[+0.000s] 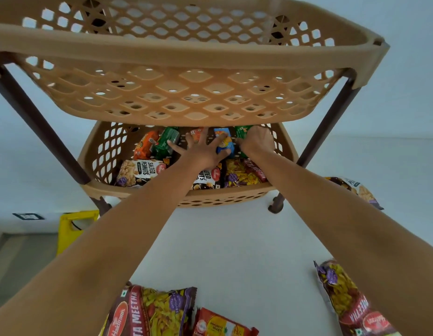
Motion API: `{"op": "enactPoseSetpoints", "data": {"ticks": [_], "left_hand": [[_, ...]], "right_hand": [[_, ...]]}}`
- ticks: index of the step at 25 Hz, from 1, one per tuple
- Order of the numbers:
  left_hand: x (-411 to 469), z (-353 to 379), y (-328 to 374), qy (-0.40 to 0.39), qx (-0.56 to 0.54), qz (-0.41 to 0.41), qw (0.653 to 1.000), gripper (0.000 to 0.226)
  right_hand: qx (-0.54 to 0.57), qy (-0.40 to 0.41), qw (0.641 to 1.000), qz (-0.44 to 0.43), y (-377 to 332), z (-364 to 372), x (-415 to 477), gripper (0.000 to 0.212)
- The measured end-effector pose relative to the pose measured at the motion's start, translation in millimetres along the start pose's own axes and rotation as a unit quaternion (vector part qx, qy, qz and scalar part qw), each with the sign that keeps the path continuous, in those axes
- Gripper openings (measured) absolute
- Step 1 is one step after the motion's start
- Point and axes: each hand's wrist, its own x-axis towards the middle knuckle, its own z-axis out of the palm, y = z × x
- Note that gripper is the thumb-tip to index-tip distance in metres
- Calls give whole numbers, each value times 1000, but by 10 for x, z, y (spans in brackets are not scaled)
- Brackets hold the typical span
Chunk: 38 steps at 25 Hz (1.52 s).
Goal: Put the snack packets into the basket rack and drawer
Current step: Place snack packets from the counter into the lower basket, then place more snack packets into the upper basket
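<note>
Pale white desk point(235, 238) spreads under my arms, and on it stands a tan lattice basket rack point(176, 57) with dark brown legs point(38, 122). Its upper basket point(186, 98) fills the top of my view, and I see nothing lying in it. Both my hands reach into the lower basket point(101, 151), which holds most of the snack packets: two salted peanuts packets point(138, 172) lie along the near wall, one at the left and one partly under my left forearm, with a yellow and maroon mixture packet point(242, 175) to their right. Behind them an orange packet point(145, 144) and a dark green packet point(167, 141) lean side by side, and a blue packet point(225, 141) stands further right. My left hand point(203, 151) lies flat with its fingers spread apart, the tips resting over the blue packet and the packets beside it, gripping nothing. My right hand point(256, 141) is curled, fingers together on a green packet point(242, 130) at the back right of that basket. On the desk outside the rack lie more packets: a large maroon one point(152, 311) and a red one point(220, 323) near me, another maroon one point(344, 294) under my right forearm, and a peanut packet point(356, 187) beyond my right arm. A yellow object point(72, 229) sits off the desk's left edge.
</note>
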Motion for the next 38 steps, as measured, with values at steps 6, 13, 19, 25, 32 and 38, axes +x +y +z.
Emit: {"op": "enactPoseSetpoints", "data": {"ticks": [6,13,19,25,32,38], "left_hand": [[17,40,23,11,-6,3,1000,60],[-427,-226,38,217,-122,28,968,42],[-1437,-4,-127,319,-211,98,919,23],[-2546,329,-471,323,-256,140,900,26],[-3158,684,-1009,141,-147,93,975,58],[-3246,905,-1151,33,-2,77,996,105]], "right_hand": [[9,8,1000,-3,-9,63,27,43],[168,136,969,-120,-26,-304,-377,30],[200,141,945,-218,222,-587,-1505,34],[279,44,930,-237,658,-614,-2710,26],[223,-72,933,-274,1034,-255,-3366,29],[126,-188,937,-265,1142,-5,-3470,59]]}}
